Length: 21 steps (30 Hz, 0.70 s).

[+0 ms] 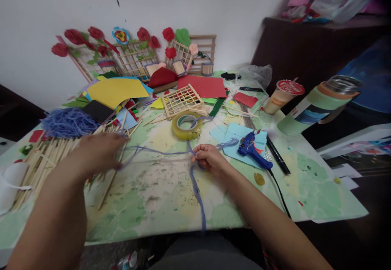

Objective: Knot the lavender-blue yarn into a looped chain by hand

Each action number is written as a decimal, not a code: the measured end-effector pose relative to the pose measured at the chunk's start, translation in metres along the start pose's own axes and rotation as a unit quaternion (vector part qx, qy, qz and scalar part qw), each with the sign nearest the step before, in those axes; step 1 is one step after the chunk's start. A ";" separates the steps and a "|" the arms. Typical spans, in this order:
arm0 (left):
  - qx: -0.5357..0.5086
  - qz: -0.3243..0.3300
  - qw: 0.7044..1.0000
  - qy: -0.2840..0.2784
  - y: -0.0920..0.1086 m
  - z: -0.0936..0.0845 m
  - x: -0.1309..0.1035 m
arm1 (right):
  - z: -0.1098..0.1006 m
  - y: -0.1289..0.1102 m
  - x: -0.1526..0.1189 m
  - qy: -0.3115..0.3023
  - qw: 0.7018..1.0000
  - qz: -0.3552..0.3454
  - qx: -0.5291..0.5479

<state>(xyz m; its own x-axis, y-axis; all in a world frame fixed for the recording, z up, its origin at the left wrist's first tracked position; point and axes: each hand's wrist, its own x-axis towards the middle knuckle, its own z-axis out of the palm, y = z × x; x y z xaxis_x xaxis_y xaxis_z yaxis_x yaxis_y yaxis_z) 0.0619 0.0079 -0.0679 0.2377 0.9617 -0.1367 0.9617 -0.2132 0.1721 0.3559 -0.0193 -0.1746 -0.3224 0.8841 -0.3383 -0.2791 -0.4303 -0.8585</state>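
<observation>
My right hand (209, 159) is closed, pinching blue-purple yarn (197, 188) near the middle of the table. One strand hangs from it toward the front edge, another stretches left across the table, and a looped end lies to the right. My left hand (102, 152), blurred by motion, hovers over thin wooden sticks at the left, near the strand's left end; whether it touches the yarn cannot be made out. Just behind my right hand lies a roll of yellowish tape (180, 126) with yarn across it. A small wooden lattice (182, 100) sits behind the tape.
On the right are a blue glue gun (253, 151) with a black cord, a black marker (277, 156), a drink cup (282, 97) and a bottle (317, 105). A yarn pile (70, 122) and sticks (42, 164) lie left. Paper flowers and lattices stand along the wall.
</observation>
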 end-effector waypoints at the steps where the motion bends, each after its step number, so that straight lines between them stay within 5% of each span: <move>1: -0.010 0.056 0.996 -0.062 0.002 0.007 0.001 | 0.000 0.001 0.000 0.002 1.000 0.003 -0.015; 3: -0.121 0.116 0.978 -0.127 0.020 0.026 0.006 | 0.001 0.002 0.001 0.006 0.999 0.008 -0.045; 6: -0.315 0.108 0.933 -0.135 0.064 0.055 0.019 | 0.003 0.003 0.002 0.001 0.997 0.004 -0.081; 10: -0.397 0.085 0.913 -0.035 0.101 0.083 0.039 | 0.007 0.004 0.001 -0.007 0.992 -0.003 -0.125; 21: -0.552 -0.003 0.809 -0.203 0.099 0.115 0.032 | 0.011 0.012 0.000 0.010 0.968 -0.089 -0.236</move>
<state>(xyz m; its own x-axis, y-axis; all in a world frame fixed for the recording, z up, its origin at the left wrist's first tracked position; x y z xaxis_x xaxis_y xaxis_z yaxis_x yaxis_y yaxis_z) 0.1807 -0.0021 -0.1676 0.4740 0.7783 -0.4118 0.3094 0.2906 0.9054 0.3423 -0.0268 -0.1808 -0.2880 0.9419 -0.1727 0.1181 -0.1440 -0.9825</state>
